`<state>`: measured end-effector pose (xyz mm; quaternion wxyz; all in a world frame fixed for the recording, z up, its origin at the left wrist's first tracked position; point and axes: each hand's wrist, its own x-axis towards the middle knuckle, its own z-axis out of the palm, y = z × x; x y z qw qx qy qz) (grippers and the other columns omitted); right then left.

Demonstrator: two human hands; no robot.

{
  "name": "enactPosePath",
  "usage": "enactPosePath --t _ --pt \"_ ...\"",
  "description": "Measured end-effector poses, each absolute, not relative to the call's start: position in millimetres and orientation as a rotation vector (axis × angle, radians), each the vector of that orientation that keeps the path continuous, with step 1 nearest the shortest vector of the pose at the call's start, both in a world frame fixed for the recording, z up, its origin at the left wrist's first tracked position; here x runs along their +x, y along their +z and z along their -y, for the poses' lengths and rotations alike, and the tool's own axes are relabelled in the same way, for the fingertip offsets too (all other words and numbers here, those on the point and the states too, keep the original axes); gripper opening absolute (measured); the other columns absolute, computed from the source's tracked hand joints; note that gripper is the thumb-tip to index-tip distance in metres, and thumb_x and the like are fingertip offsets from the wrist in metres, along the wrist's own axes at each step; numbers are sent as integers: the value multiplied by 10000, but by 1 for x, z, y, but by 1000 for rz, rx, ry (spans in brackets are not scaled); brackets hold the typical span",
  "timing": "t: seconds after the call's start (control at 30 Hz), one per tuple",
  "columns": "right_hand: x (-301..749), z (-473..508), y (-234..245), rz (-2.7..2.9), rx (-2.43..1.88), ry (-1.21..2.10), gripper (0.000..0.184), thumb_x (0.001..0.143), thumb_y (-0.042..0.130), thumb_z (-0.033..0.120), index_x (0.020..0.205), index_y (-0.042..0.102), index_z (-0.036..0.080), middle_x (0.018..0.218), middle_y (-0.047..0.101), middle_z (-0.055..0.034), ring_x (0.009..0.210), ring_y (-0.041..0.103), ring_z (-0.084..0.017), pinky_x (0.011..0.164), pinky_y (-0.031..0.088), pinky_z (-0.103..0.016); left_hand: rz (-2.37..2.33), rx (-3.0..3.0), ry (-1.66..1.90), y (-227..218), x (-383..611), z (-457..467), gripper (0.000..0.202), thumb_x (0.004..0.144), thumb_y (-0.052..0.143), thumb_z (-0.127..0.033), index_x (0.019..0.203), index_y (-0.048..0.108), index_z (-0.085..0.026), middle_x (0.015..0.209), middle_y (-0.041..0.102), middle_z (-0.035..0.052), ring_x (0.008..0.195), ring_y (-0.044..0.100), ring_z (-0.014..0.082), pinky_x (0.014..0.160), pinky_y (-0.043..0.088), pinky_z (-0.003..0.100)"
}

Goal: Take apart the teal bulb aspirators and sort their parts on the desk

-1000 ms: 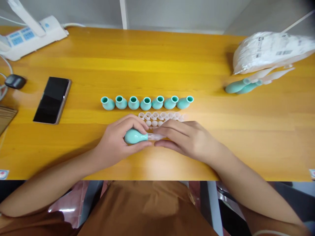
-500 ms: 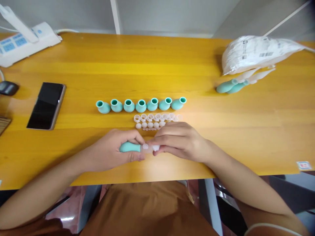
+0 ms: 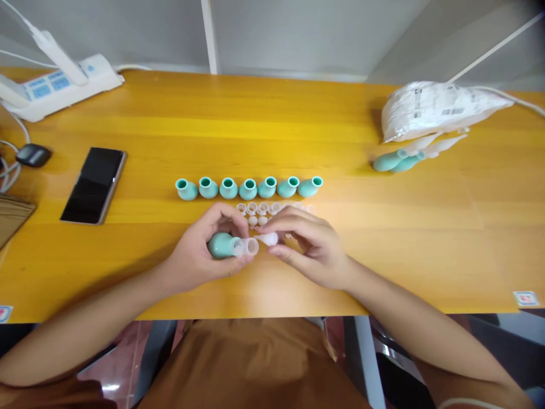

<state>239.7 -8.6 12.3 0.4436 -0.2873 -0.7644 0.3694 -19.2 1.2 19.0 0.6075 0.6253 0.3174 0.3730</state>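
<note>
My left hand (image 3: 213, 250) is closed around a teal squeeze bulb (image 3: 220, 245), whose mouth carries a clear plastic fitting (image 3: 252, 246) with its round opening tilted up toward me. Just right of that opening, my right hand (image 3: 315, 250) pinches a small translucent white nozzle-like piece (image 3: 269, 238) between thumb and fingers. The piece and the opening are close; whether they touch I cannot tell. Behind the hands stands a row of several teal bulbs (image 3: 250, 188), mouths up. Nearer lie clear rings (image 3: 263, 208) and small white balls (image 3: 263, 220), partly hidden by my right hand.
Two teal bulbs with long translucent tips (image 3: 406, 162) lie at the right beside a white plastic package (image 3: 443, 111). A phone (image 3: 94, 184), a black plug-like object (image 3: 34, 154), a power strip (image 3: 72, 85) and cardboard (image 3: 15, 218) are at the left.
The fitting's opening has turned up toward me. My right hand has opened its pinch somewhat, showing more of the white piece. The whole view has shifted slightly.
</note>
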Motion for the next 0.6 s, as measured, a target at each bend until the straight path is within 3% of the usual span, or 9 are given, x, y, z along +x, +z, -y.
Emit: enactPosePath --t 0.07,0.17,0.3,0.5,0.6 --pt "234 15 10 1904 -687 943 251 1090 798 232 1334 740 219 1068 785 -51 870 730 -162 793 648 -315 -760 1542 849 20 -19 -1 385 903 959 -262 1185 699 -234 1043 733 14 862 680 147 746 572 256" --pt "230 21 8 1866 -688 986 218 1080 807 207 1275 710 195 1051 785 -47 833 732 -136 770 645 -280 -780 1635 821 23 -20 -2 260 906 967 -285 1055 764 -220 1046 780 29 913 728 172 817 596 289" --pt "229 23 10 1890 -704 934 175 1077 816 217 1205 698 200 968 769 -23 787 716 -134 728 636 -274 -830 1612 748 25 -22 -2 216 933 939 -330 995 772 -208 938 790 16 802 713 155 731 567 265" --pt "233 22 11 2032 -676 555 254 1075 795 147 1318 727 173 1141 784 -114 1026 779 -200 855 698 -329 -881 1648 741 23 -23 1 243 944 919 -301 1135 782 -241 986 802 -14 805 696 141 749 561 265" --pt "234 23 11 2063 -681 453 280 1064 805 131 1334 745 172 1130 775 -104 1028 785 -201 868 706 -328 -845 1663 741 24 -23 1 174 974 896 -300 1101 791 -245 986 811 -21 814 709 141 771 571 273"
